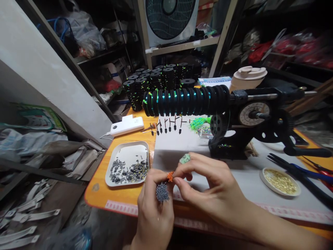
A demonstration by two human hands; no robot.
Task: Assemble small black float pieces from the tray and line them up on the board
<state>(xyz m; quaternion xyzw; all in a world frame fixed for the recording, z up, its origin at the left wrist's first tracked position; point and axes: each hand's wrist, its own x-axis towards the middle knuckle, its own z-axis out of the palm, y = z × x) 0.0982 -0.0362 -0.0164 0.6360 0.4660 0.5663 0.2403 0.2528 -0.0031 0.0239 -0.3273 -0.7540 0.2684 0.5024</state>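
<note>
My left hand [153, 205] is closed near the table's front edge, its fingers gripping small bundles of tiny parts: a grey-blue cluster [162, 192] and an orange one [170, 176]. My right hand [208, 184] is closed in a pinch right against the orange cluster, with a pale green cluster [185, 159] held at its upper fingers. Both hands meet over the white mat [182, 142]. To their left lies a white tray [114, 154] holding several small dark pieces.
A black winding machine [241, 125] with a long spool of black foam rings [187, 100] stands behind the hands. A row of small black weights [166, 126], a white power bank [126, 126], a dish of gold beads [280, 181], pliers [299, 170] and stacked black spools [158, 80] surround it.
</note>
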